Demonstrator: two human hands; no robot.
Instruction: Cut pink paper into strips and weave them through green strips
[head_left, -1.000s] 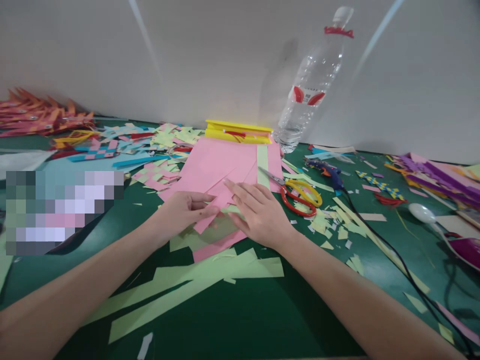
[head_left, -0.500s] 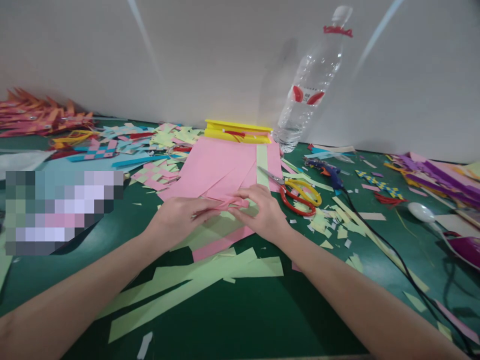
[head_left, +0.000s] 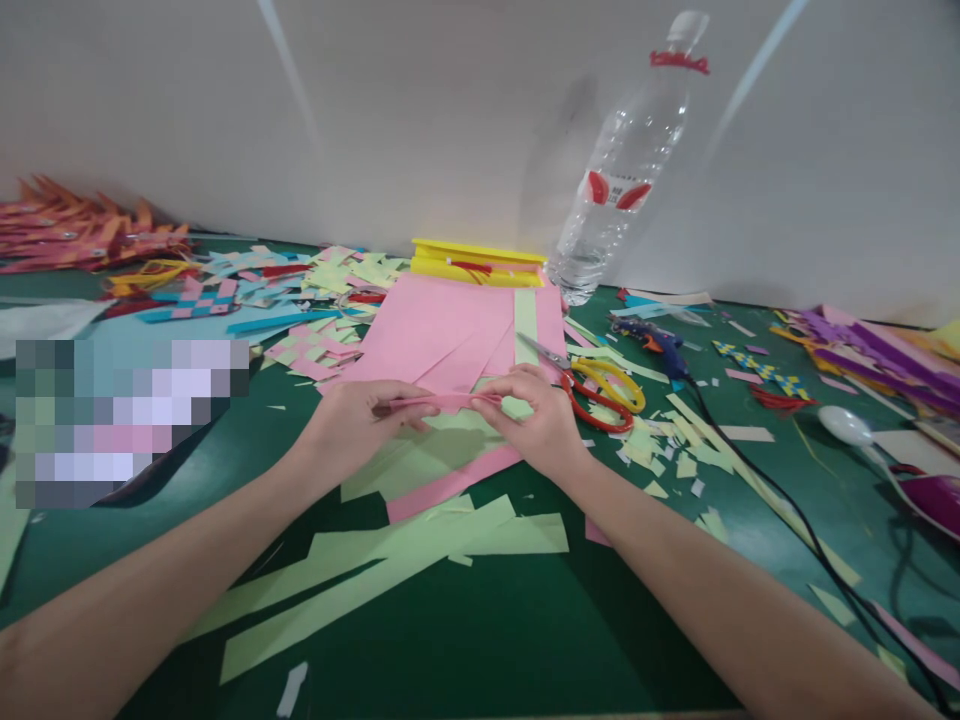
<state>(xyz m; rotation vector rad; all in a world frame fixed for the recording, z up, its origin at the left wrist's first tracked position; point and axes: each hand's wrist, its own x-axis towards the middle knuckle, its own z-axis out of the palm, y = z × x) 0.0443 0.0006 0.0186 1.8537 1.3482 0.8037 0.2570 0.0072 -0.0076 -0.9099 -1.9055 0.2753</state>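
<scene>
A narrow pink paper strip (head_left: 454, 402) runs between my two hands. My left hand (head_left: 367, 415) pinches its left end, and my right hand (head_left: 529, 410) grips the right end between thumb and fingers. Below and behind the strip lie pink paper sheets (head_left: 427, 320) and pale green paper (head_left: 420, 465). Another pink strip (head_left: 450, 487) rests on the table in front of the green paper. Scissors (head_left: 604, 395) with red and yellow handles lie just right of my right hand, their blades on a pale green strip (head_left: 526, 312).
A clear plastic bottle (head_left: 619, 180) stands at the wall beside a yellow folded piece (head_left: 480, 265). To the right are a glue gun (head_left: 652, 340) with a black cord, paper scraps (head_left: 649, 445) and a white spoon (head_left: 846, 425). Green strips (head_left: 435, 535) lie in front; woven paper pieces (head_left: 315, 350) lie left.
My right hand has gone from lying flat on the paper to pinching. The pink strip has come up off the sheets and is now stretched between both hands.
</scene>
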